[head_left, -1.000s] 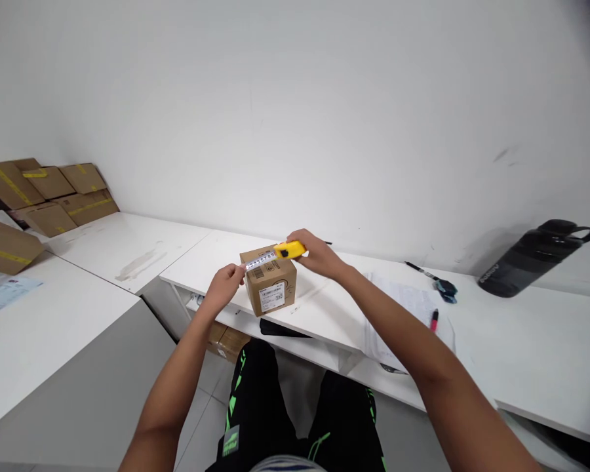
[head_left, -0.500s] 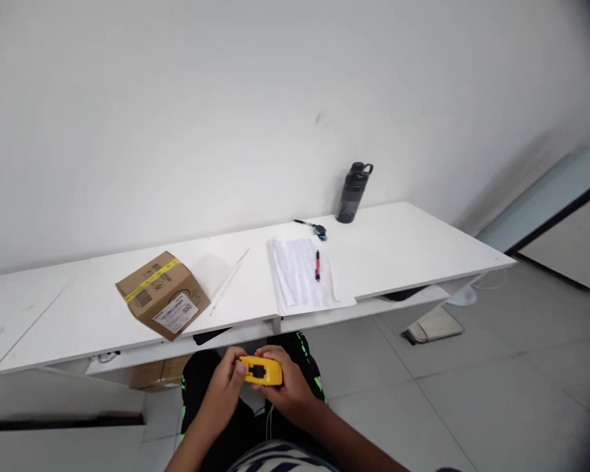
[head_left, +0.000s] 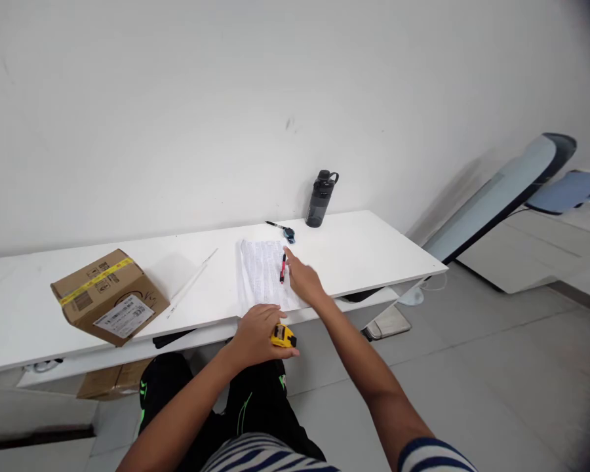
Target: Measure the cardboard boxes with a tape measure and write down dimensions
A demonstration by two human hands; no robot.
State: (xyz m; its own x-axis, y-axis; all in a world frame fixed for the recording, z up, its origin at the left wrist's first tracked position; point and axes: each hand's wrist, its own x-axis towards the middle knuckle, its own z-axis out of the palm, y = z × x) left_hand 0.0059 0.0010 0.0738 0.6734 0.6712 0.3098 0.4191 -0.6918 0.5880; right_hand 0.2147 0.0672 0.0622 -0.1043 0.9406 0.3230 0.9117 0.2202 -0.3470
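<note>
My left hand (head_left: pixel 259 334) is closed around a yellow tape measure (head_left: pixel 284 336) with black parts, in front of the desk's near edge. My palm covers part of it. Over the printed papers (head_left: pixel 260 269), my right hand (head_left: pixel 305 278) reaches out with its index finger stretched forward and its other fingers partly hidden. A red and black pen (head_left: pixel 282 270) lies on the papers just left of that hand; whether a fingertip touches it is hard to see.
A taped cardboard box (head_left: pixel 108 295) sits on the left of the white desk (head_left: pixel 368 255). At the back are a dark water bottle (head_left: pixel 321 200), a black pen (head_left: pixel 274 225) and a small blue-black object (head_left: pixel 289 235). Another box (head_left: pixel 113 380) is below.
Both hands held the tape measure before. My right hand has let go and moved forward to the papers beside the red pen. The left keeps the tape measure, and the view has shifted right.
</note>
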